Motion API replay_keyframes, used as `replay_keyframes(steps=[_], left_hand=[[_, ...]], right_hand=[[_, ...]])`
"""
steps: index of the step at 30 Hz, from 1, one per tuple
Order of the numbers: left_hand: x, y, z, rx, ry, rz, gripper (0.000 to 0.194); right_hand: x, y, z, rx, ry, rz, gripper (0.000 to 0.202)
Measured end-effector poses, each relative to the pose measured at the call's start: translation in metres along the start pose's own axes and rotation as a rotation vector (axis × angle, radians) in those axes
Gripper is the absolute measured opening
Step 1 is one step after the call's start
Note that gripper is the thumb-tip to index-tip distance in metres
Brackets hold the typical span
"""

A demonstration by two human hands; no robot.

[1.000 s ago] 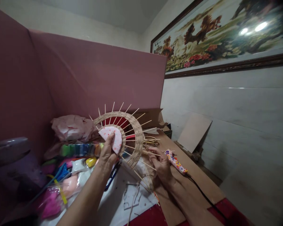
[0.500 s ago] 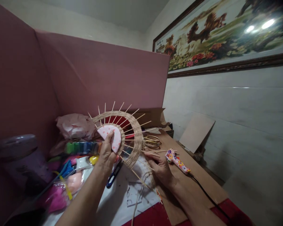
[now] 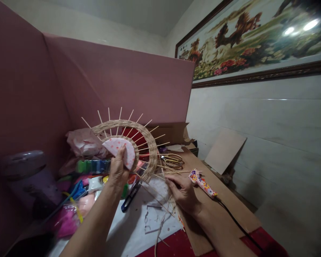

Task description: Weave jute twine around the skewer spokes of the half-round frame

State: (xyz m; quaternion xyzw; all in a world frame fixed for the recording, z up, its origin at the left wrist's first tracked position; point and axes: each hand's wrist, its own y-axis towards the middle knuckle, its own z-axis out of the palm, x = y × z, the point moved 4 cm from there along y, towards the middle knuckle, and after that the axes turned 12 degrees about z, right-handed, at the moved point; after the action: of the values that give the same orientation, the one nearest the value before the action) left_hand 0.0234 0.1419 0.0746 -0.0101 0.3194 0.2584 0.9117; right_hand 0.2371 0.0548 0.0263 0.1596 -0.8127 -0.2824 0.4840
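My left hand point(image 3: 119, 166) grips a half-round woven fan point(image 3: 152, 150) by its pink-dotted white centre point(image 3: 123, 151), thumb on the front face. Thin wooden sticks radiate from this centre, crossed by an inner band and a wider outer band of tan twine. To the right of the fan, my right hand point(image 3: 183, 192) is closed, its thumb and forefinger pinching a strand of twine that runs up to the outer band's edge. Loose twine point(image 3: 160, 228) trails on the table below. The left hand's other fingers are hidden behind the fan.
Right of my right hand, a flower-patterned glue gun point(image 3: 202, 184) with a black cord lies on brown cardboard point(image 3: 224, 203). Gold-handled scissors point(image 3: 172, 161) lie behind. A dark blue cutter point(image 3: 131, 196), bags of coloured clay point(image 3: 66, 221) and a lilac container point(image 3: 29, 185) are to the left.
The fan has moved left and slightly up with my left hand, its sticks tilting further left. My right hand stays low at the right, now farther from the fan's edge.
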Motion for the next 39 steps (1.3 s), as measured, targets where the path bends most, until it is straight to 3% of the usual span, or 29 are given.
replay_keyframes(steps=[6,11,34,39], left_hand=[[0.01,-0.004,0.0,0.016,-0.027,-0.08,0.01],[0.012,-0.003,-0.002,-0.039,-0.015,-0.054,0.007],[0.011,-0.008,0.001,-0.045,0.004,-0.049,0.004],[0.012,-0.003,-0.003,-0.035,-0.012,-0.052,0.014]], right_hand=[[0.008,-0.004,0.002,0.056,-0.037,-0.048,0.023],[0.008,-0.006,0.004,0.08,-0.107,-0.085,0.027],[0.014,-0.007,0.004,0.145,-0.213,-0.134,0.034],[0.014,-0.004,-0.001,0.103,-0.045,-0.055,0.026]])
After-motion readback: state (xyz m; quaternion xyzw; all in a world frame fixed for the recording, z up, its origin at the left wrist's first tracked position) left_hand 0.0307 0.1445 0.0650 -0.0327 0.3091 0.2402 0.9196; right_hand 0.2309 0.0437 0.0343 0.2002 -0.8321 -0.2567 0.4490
